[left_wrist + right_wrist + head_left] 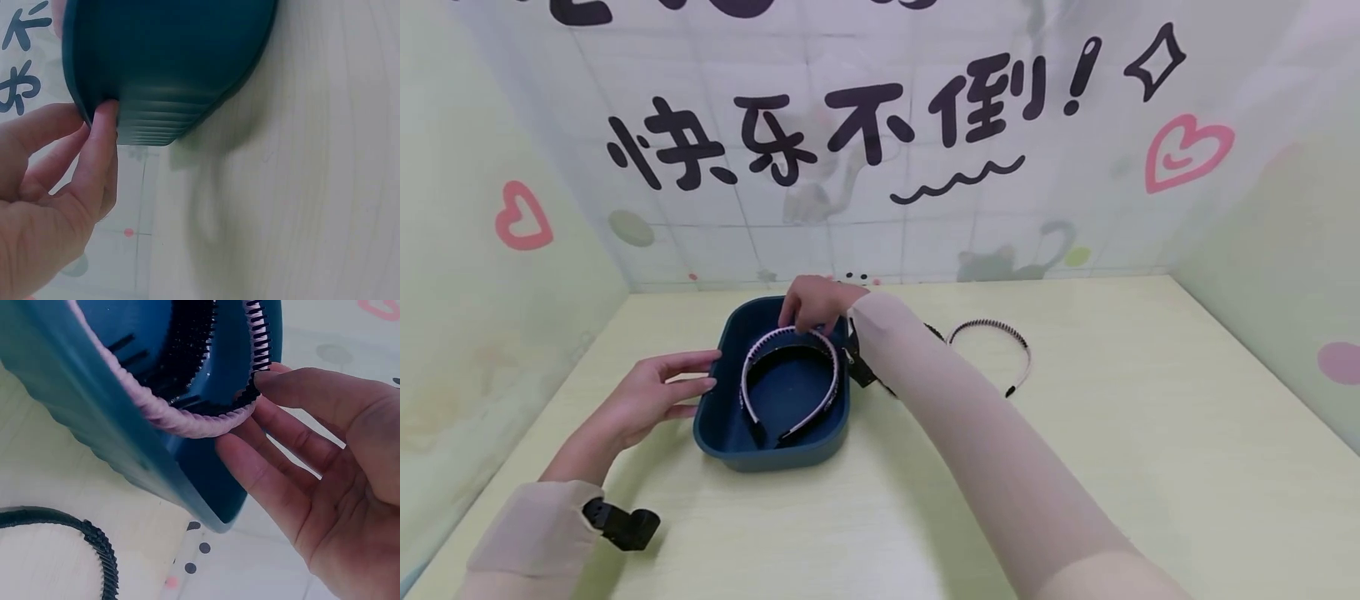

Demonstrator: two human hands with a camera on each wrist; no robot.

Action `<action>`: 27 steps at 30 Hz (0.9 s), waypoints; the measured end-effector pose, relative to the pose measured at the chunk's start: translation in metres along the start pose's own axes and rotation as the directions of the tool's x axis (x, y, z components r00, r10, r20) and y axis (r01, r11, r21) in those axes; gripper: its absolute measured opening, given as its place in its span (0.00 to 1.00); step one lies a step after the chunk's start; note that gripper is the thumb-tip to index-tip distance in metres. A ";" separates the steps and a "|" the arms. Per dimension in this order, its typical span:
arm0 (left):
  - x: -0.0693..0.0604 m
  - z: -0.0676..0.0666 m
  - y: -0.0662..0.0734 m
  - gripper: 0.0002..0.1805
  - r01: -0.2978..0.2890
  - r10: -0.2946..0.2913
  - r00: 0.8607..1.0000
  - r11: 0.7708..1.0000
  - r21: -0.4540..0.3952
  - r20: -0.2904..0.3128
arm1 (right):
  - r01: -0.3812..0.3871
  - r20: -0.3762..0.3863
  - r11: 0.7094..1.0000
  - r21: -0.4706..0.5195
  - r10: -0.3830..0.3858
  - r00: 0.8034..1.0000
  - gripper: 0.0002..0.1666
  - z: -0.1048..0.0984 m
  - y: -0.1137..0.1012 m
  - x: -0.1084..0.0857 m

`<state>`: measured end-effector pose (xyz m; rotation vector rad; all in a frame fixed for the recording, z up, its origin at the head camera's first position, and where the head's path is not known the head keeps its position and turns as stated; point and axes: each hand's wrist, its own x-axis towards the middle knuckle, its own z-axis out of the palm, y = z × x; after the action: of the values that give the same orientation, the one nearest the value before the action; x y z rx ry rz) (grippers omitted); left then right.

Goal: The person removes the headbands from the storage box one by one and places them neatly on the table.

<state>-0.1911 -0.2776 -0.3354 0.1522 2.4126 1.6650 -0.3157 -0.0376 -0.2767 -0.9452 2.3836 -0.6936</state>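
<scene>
My right hand [814,302] pinches the top of a pale pink headband [746,367] with black comb teeth. The band is inside a dark blue plastic bin [775,460]. In the right wrist view, thumb and fingers meet at the curve of the headband [187,424]. Beneath it in the bin lies a dark headband [187,347], partly hidden. My left hand [651,398] reaches to the bin's left side, its extended fingertips touching the wall near the rim. In the left wrist view, one finger [103,134] lies against the bin's outer wall [156,106].
Right of the bin, another pale headband [1028,367] with dark teeth lies on the light wooden table [1150,400]. A black headband [103,550] lies beside the bin, mostly behind my right forearm in the head view. A printed curtain [850,225] stands behind.
</scene>
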 end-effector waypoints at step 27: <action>0.000 -0.001 0.001 0.32 0.000 0.000 1.000 1.000 0.004 0.007 | 0.123 -0.082 0.992 0.031 -0.120 0.989 0.17 -0.023 -0.011 -0.026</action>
<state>-0.1913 -0.2781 -0.3337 0.1584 2.4110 1.6580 -0.3077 -0.0191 -0.2463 -1.0736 2.3896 -0.8320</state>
